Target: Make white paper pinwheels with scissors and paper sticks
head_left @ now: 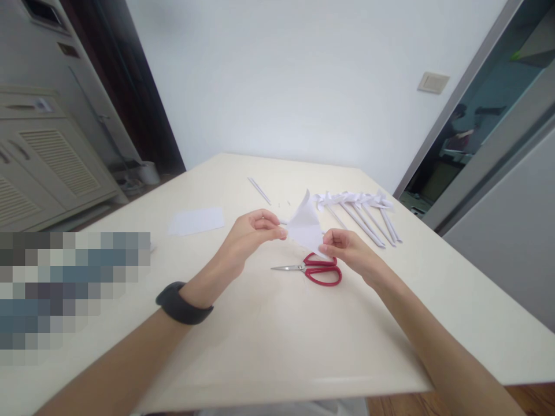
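A small white sheet of paper (306, 222) is stretched between my two hands above the table, with one corner pointing up. My left hand (255, 228), with a dark band on the wrist, pinches the sheet's left side. The right-hand lower corner is pinched by the thumb and fingers of my right hand (347, 248). Just below the sheet lie scissors with red handles (323, 274), blades pointing left. Behind my right hand rest several rolled paper sticks (364, 225) with curled white paper strips (347, 199) at their far ends.
Flat white paper pieces (197, 221) lie on the table (269, 341) to the left. Farther back is a pair of thin paper sticks (259, 190), with tiny scraps near them. A white wall (303, 81) stands behind the table. A blurred-out patch covers the left edge.
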Tool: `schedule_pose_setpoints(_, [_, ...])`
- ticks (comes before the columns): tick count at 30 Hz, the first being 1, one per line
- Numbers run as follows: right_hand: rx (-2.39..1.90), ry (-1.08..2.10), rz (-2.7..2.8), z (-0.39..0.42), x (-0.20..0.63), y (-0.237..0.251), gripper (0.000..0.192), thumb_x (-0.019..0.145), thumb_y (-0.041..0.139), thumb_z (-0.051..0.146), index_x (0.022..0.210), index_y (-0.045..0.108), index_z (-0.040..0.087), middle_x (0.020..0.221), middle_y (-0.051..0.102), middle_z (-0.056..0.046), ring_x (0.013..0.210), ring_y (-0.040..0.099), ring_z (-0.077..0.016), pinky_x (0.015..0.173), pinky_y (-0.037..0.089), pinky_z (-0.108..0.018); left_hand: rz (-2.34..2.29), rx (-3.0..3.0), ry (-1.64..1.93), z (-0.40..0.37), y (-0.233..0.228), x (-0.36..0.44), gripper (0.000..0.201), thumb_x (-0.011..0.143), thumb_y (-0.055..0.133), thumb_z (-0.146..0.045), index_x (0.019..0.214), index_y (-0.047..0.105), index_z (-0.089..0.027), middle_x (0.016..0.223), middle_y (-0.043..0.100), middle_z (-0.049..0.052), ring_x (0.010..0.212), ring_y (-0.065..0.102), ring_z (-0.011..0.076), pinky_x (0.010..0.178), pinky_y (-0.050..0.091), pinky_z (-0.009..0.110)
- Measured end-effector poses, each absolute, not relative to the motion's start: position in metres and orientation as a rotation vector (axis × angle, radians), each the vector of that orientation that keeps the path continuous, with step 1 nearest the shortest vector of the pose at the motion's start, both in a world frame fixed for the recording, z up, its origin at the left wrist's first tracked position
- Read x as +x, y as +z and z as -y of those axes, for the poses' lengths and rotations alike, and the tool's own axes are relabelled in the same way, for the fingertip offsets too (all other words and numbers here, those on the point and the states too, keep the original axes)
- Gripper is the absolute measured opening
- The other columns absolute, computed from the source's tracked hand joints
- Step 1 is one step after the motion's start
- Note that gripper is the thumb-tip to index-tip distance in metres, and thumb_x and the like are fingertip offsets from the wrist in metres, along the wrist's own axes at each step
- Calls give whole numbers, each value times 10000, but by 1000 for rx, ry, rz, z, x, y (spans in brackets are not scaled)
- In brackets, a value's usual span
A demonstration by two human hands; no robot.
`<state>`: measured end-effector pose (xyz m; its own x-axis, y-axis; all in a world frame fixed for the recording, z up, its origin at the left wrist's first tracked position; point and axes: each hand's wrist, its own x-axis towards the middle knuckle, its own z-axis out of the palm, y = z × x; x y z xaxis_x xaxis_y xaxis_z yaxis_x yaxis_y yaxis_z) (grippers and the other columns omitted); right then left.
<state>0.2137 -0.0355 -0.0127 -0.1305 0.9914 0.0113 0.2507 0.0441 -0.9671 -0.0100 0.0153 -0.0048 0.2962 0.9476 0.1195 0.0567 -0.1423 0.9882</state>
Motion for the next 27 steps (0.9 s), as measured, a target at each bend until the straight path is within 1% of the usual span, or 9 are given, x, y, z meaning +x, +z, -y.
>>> schedule_pose_setpoints(2, [-1312,1147,1521,35,214,-12,223,721,653,348,696,517,173,657,483,33,607,434,-99,566,310,-243,-973,1496,1037,-15,-5,-10,261,619,754,-315,781,581,-206,721,674,1,739,624,174,699,425,285])
schedule_pose_setpoints(5, [-1286,1169,1529,35,216,-10,217,726,648,372,765,575,172,727,556,10,654,484,-114,617,354,-257,-964,1514,1014,-15,-7,-9,241,630,742,-314,770,577,-208,713,674,-1,743,631,183,709,427,294])
schedule_pose_setpoints(7, [-1274,1187,1511,35,216,-9,242,723,649,393,797,596,169,749,589,-2,659,506,-122,624,368,-264,-953,1523,982,-14,-9,-8,228,637,734,-309,763,573,-208,711,676,2,749,634,189,720,428,302])
schedule_pose_setpoints(11, [-1285,1197,1471,35,216,-9,256,728,649,399,720,555,161,647,561,11,593,494,-113,576,353,-254,-944,1538,929,-11,-10,-6,214,652,726,-289,762,564,-204,711,683,6,754,631,183,726,422,297])
schedule_pose_setpoints(17, [-1285,1161,1468,34,214,-12,231,751,634,339,672,488,177,602,531,26,570,484,-110,553,341,-250,-933,1555,915,-11,-10,-6,207,666,722,-274,763,558,-194,706,682,3,749,627,167,723,421,276])
schedule_pose_setpoints(22, [-1262,1155,1496,33,215,-14,230,782,608,341,681,474,184,614,519,29,587,476,-110,567,335,-254,-931,1559,914,-11,-11,-6,196,673,716,-262,761,556,-192,701,679,-1,740,627,157,713,423,264])
schedule_pose_setpoints(27, [-1266,1253,1531,33,217,-14,211,771,630,352,765,546,159,711,562,1,640,481,-108,609,342,-255,-963,1550,942,-12,-8,-8,208,661,727,-263,762,562,-189,714,671,-5,740,625,154,702,421,260])
